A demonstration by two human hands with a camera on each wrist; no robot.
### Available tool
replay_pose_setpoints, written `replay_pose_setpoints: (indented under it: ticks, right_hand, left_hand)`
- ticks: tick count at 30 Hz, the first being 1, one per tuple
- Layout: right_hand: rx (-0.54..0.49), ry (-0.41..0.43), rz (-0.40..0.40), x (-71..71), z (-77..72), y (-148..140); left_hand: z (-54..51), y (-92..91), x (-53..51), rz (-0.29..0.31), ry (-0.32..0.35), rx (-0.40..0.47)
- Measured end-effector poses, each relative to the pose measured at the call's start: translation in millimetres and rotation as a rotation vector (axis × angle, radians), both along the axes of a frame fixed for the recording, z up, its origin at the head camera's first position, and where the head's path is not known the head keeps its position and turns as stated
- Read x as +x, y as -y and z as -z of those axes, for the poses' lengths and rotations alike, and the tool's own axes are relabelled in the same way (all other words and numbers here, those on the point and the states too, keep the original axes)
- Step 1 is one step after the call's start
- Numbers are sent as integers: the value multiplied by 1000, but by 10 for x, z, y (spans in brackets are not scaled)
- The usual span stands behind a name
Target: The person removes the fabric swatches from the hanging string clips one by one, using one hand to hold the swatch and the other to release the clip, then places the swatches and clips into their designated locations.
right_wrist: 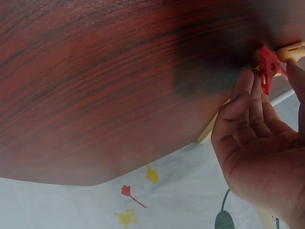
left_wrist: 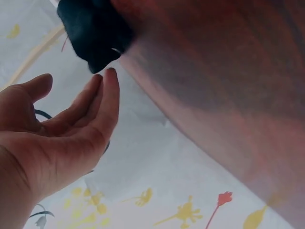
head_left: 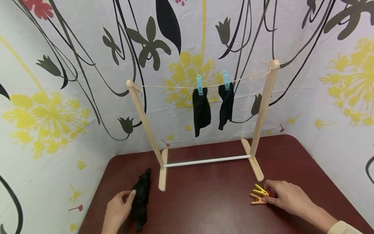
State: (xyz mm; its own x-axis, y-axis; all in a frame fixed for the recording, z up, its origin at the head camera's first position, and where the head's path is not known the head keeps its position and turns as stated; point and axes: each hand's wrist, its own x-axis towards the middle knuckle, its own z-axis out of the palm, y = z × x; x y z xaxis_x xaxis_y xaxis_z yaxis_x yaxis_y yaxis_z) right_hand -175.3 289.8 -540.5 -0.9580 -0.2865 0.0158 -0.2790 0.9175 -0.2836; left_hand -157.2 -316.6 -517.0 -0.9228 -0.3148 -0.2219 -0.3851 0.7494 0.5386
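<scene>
1. At the lower left, the left hand (head_left: 117,208) has its fingers loosely extended, thumb apart, beside a black cloth (head_left: 141,198); its wrist is cut off by the head view's lower edge. Whether the fingertips press the cloth is hard to tell.
2. That cloth lies lengthwise on the dark red counter (head_left: 204,201), its folds merging into black; the left wrist view crops its top.
3. Next, a slanting left post (head_left: 147,130) carries one end of a thin cord (head_left: 166,86); a white rod (head_left: 208,161) runs low between the posts.
4. Two black garments (head_left: 201,112) hang from the cord, each under a light blue peg (head_left: 200,85) that covers part of its top edge.
5. Past the right post (head_left: 264,110), a yellow peg (head_left: 260,189), an orange peg (head_left: 257,199) and a mostly hidden red peg (right_wrist: 269,67) cluster at the right hand (head_left: 289,196). Its fingers bend around them, thumb against the orange one; whether it pinches any, I cannot tell.
6. Farthest right, a pale sleeve (head_left: 344,228) is cropped.
</scene>
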Motion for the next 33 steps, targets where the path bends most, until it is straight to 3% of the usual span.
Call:
replay_pose_setpoints:
  ticks: [7,11,14,16,17,21,23,25,29,33]
  right_hand:
    - [21,19,69,82,-139,-13]
    - [27,-84,64,88,-295,61]
    - [-24,-164,42,84,-454,143]
    - [-152,-145,8,80,-584,201]
    - [-265,-84,-18,79,-658,229]
    - [-844,327,-113,104,-979,295]
    - [-1045,479,-123,128,-1137,317]
    - [-1155,520,-178,143,-1254,336]
    - [-1286,509,-302,128,-1435,421]
    - [-1405,536,-427,79,-1610,509]
  left_hand:
    - [-217,-178,-21,95,42,35]
    - [-399,-293,-28,146,32,4]
    - [-548,-379,-25,175,11,8]
    - [-654,-434,-22,198,-2,25]
    - [-707,-459,-21,213,-10,39]
    - [-930,-565,-35,275,-64,103]
    - [-1031,-622,-55,298,-114,156]
    - [-1127,-676,-89,324,-172,215]
    - [-1260,-754,-209,396,-291,371]
    - [-1379,-815,-319,478,-350,531]
